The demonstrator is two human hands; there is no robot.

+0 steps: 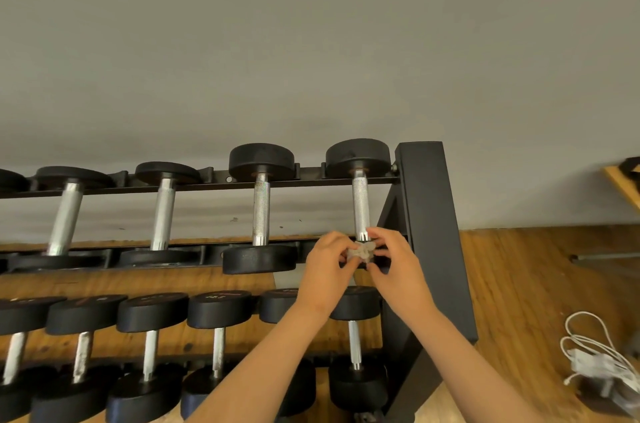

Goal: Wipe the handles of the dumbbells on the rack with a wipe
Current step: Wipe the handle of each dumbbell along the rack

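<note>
A black rack (pixel 427 201) holds two rows of black dumbbells with silver handles. My left hand (pixel 327 263) and my right hand (pixel 394 260) both pinch a small crumpled grey wipe (pixel 360 252) between their fingertips. The wipe sits just below the near end of the rightmost upper dumbbell handle (pixel 360 204), in front of that dumbbell's near head, which the hands hide. The neighbouring upper handle (pixel 260 211) stands to the left, untouched.
The lower row of dumbbells (pixel 218 346) lies under my forearms. The rack's thick black end post stands right of my hands. A coiled white cable with a charger (pixel 588 353) lies on the wooden floor (pixel 519 284) at right. A grey wall is behind.
</note>
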